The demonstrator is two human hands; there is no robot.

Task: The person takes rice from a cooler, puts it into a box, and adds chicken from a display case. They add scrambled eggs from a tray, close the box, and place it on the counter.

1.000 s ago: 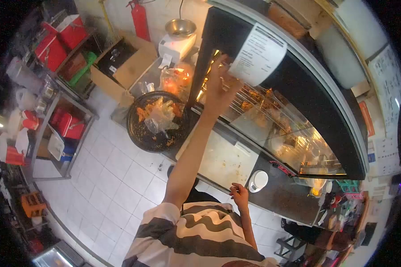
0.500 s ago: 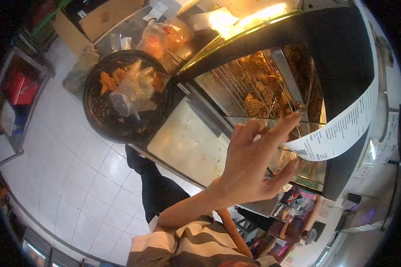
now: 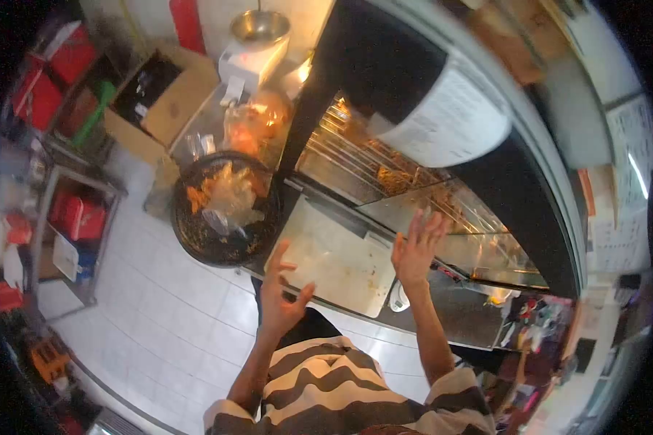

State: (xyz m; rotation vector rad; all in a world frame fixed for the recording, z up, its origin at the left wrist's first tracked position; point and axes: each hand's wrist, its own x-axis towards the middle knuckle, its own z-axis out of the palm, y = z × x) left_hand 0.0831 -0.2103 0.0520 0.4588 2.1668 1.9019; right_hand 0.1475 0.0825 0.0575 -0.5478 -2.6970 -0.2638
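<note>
Both hands are empty with fingers spread apart. The left hand (image 3: pixel 283 293) hovers over the near edge of the worktop (image 3: pixel 464 319), beside the pale board (image 3: pixel 334 257). The right hand (image 3: pixel 416 246) is at the board's right end, before the glass cabinet (image 3: pixel 479 243). A paper slip (image 3: pixel 453 116) hangs higher on the cabinet.

Both arms are reaching up from bottom centre of the frame. Left hand (image 3: pixel 283 293) is hovering centre-left, fingers spread, thumb sticking out to the right, gripping nothing. Right hand (image 3: pixel 416 250) is sitting higher, just right of centre, palm flat and empty, fingers (image 3: pixel 434 221) splaying upward. Right forearm is running near-vertical, left forearm is leaning slightly right. Hands are well apart.
</note>
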